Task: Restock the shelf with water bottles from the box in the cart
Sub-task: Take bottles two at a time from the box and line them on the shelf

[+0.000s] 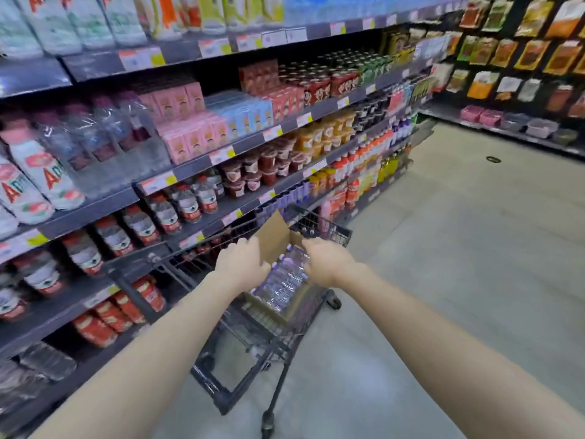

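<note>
Over cart [228, 403]: left hand [243, 264] and right hand [329, 264] apart, each on a side of bottles [285, 282] lying in box [296, 240], grip unclear | risk: bottles may slip or catch raised flap [272, 231] if lifted unevenly | left of cart: shelf [95, 212] rows crowded, cart rim between | beyond cart: aisle floor [443, 248]

Single view only: head-worn wide-angle, no second camera to overlap with. It looks forward and down along the aisle from head height. Both forearms [158, 343] come in from the bottom edge. The left hand [243, 264] and right hand [329, 264] land near frame centre, close range, at the box [272, 236] in the cart [332, 231]. The shelf [190, 172] runs up the left side, near to far, bowed by the lens. The floor [443, 248] fills the right, and a rack [522, 58] closes the far right. Frame edges are soft.
</note>
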Action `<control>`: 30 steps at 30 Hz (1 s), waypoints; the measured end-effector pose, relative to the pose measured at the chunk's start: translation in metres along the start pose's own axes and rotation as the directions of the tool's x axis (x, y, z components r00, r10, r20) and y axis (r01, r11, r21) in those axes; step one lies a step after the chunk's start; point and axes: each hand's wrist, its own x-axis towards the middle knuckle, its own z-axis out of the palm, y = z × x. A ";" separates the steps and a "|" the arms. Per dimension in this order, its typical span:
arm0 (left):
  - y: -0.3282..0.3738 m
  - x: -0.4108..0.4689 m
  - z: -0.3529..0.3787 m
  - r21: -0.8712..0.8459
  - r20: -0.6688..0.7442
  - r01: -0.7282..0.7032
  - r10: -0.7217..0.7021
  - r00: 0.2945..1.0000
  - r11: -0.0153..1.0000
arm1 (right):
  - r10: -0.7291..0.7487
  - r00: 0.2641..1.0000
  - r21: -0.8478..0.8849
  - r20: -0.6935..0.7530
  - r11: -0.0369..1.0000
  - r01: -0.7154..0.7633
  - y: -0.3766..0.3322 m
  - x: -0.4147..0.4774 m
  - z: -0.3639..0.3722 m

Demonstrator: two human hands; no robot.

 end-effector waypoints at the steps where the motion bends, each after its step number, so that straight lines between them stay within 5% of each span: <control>1: 0.000 0.015 0.005 -0.004 0.013 0.024 -0.024 1.000 1.000 | -0.009 1.000 0.001 0.019 1.000 0.009 0.007 0.016 0.004; 18: -0.037 0.259 0.095 -0.152 0.265 0.387 -0.340 0.903 0.910 | -0.147 0.914 -0.022 0.378 0.986 0.168 0.099 0.337 0.057; 24: -0.031 0.291 0.157 -0.170 0.398 0.583 -0.486 0.778 0.794 | -0.153 0.826 -0.062 0.542 0.973 0.221 0.127 0.421 0.109; 30: -0.012 0.324 0.217 -0.172 0.546 0.783 -0.604 0.580 0.598 | -0.176 0.733 -0.079 0.658 0.951 0.299 0.147 0.488 0.172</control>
